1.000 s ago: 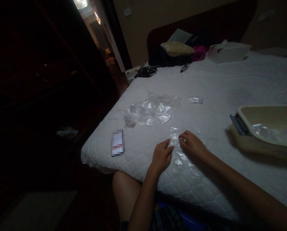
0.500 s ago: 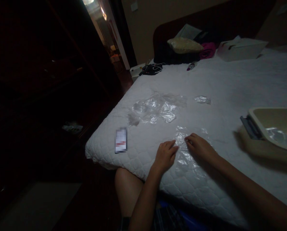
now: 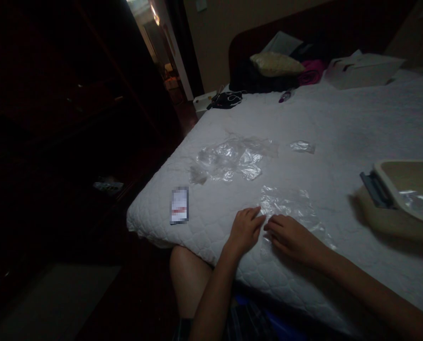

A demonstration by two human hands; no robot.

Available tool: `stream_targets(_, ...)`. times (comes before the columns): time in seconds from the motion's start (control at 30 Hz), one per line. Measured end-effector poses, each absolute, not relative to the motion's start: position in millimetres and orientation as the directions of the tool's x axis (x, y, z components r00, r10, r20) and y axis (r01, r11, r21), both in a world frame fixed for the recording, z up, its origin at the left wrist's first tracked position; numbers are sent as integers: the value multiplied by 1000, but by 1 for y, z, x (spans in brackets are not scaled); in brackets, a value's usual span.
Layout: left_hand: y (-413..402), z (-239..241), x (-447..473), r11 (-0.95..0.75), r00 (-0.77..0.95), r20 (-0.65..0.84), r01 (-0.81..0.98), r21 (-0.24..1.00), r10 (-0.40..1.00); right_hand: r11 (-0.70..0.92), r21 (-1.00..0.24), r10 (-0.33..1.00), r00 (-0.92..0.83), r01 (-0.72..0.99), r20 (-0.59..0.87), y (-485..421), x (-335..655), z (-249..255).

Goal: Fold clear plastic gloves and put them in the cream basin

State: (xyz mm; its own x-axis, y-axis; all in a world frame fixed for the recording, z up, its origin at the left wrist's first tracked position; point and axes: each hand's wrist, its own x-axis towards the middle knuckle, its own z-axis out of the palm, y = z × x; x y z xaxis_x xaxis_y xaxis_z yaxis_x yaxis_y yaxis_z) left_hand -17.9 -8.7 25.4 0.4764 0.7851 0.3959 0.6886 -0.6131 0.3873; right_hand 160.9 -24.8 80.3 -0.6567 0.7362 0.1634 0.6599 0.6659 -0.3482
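A clear plastic bag [image 3: 293, 201] lies spread on the white quilted bed, partly hidden under my right hand. At its left edge rests my left hand [image 3: 247, 228], fingers stretched out and apart, the tips touching the plastic. My right hand [image 3: 287, 237] lies across the bag's near part, palm down, with its fingers loosely extended toward the left hand. Farther back is a crumpled heap of clear plastic bags [image 3: 229, 158]. A small folded plastic bag [image 3: 303, 147] sits to the right of that heap.
A phone [image 3: 179, 204] lies near the bed's left edge. At the right stands a cream plastic bin [image 3: 385, 171] with a grey handle and clear plastic inside. A white box [image 3: 365, 73], a pillow [image 3: 277, 64] and a pink roll [image 3: 311, 72] are by the headboard.
My right hand has moved toward me and slightly left across the bag, its fingers now extended. The bag's far part lies more spread to the right. My left hand stays about where it was.
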Motion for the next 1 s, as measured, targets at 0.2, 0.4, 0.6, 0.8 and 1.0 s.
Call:
stream_targets(0.2,-8,23,-18,-626,481,413,682,378,773,723,-272,675,-734,635,78,-52,155,78)
stream_targets(0.4,-8,23,-17,-620,468,422,686,381,777,727,-233,680,-724,646,112,-55,153,68)
stream_targets(0.6,-8,22,-17,-625,478,418,688,369,773,740,-177,673,-723,649,158,-51,156,59)
stream_targets(0.8,-8,21,-18,-641,497,420,679,358,760,688,-305,725,-646,659,240,-47,161,57)
stream_targets(1.0,-8,19,-17,-687,513,474,640,346,716,498,-597,854,-475,629,212,-46,166,59)
